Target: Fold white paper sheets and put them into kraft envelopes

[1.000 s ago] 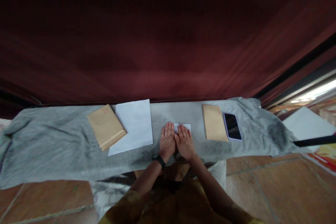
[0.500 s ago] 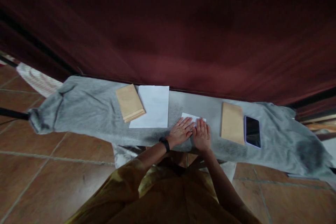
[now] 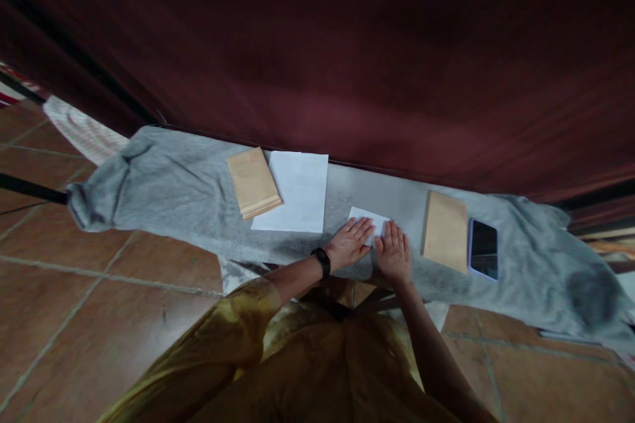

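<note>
A small folded-looking white paper lies on the grey cloth in front of me, partly covered by both hands. My left hand, with a dark band on its wrist, rests flat on the paper's left part, fingers stretched. On the paper's right edge lies my right hand, also flat and fingers extended. Larger white sheets are to the left, with a stack of brown envelopes overlapping their left side. Another brown stack, seemingly envelopes, lies right of my right hand.
A phone in a light purple case lies right of the right-hand brown stack. Wrinkled grey cloth covers the long narrow surface. A dark red fabric panel rises along its far edge. Tiled floor surrounds it.
The camera view has shifted slightly, moving the whole scene in the picture. Both hands stay flat on the small paper; a little more of it shows between them.
</note>
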{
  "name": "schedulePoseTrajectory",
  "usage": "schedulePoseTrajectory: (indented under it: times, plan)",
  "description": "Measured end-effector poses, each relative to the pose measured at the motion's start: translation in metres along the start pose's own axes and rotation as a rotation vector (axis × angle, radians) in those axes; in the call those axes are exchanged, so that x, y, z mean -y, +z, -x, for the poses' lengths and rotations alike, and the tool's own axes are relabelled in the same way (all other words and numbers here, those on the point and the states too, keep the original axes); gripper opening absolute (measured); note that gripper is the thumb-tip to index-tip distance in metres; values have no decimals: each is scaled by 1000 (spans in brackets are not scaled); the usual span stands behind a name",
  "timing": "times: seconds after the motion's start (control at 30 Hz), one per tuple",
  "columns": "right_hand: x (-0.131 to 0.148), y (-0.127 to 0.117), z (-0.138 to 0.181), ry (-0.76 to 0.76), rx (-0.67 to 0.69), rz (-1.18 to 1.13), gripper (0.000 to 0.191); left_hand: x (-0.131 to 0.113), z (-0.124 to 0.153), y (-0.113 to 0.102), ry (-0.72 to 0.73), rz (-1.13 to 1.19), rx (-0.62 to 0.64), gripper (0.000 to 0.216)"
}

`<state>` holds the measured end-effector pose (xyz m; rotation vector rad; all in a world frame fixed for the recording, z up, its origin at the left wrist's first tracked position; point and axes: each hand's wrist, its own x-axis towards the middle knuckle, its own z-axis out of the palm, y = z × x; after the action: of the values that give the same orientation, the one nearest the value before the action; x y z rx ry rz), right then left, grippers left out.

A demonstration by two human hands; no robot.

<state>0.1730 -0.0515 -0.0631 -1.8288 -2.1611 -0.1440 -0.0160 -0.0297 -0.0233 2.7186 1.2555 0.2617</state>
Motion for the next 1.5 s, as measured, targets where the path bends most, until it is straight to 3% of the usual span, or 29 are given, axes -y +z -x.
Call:
schedulePoseTrajectory:
  times: [0.33, 0.53, 0.77, 0.87, 1.03, 1.13, 1.33, 1.5]
  plan:
    - [-7, -2, 3, 27, 7, -3, 61, -2, -2, -1, -12, 2, 23, 57]
    - [-3, -3, 2, 53, 0, -7, 60, 3, 1, 3, 2, 2, -26, 57]
    - [-1, -4, -2, 88, 25, -5, 58, 6, 5, 16, -175, -1, -103, 66]
    - [0, -5, -2, 101, 29, 1, 57, 0, -4, 18, -268, -15, -127, 62]
    - [1, -3, -1, 82, 19, 3, 57, -7, -30, 22, -235, -1, -124, 56]
    - [-3, -2, -1, 80, 15, -8, 55, -1, -36, 23, -287, -4, -145, 56]
    - [-23, -11, -29, 72, 72, -110, 46, 18, -40, 3, -280, 3, -90, 46]
    - [-32, -26, -69, 135, 255, -101, 40, 28, -62, -25, -276, -14, 31, 29]
